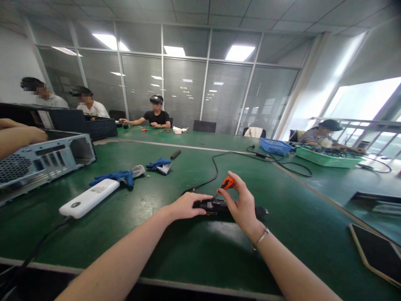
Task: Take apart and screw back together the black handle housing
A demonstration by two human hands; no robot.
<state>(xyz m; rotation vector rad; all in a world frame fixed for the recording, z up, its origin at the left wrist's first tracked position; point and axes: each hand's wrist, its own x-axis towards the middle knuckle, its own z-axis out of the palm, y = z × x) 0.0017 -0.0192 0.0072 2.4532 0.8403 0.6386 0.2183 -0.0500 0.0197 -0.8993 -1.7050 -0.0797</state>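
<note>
I've L hand (188,206) clasping blk tool (216,205) at one end, R hand (243,202) pinching tilted orange-blk screwdriver (226,184), tip dn by tool.

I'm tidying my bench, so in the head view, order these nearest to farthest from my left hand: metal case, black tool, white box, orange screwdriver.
1. Black tool: against your left hand.
2. Orange screwdriver: right, in your right hand.
3. White box: left.
4. Metal case: farther left.
</note>
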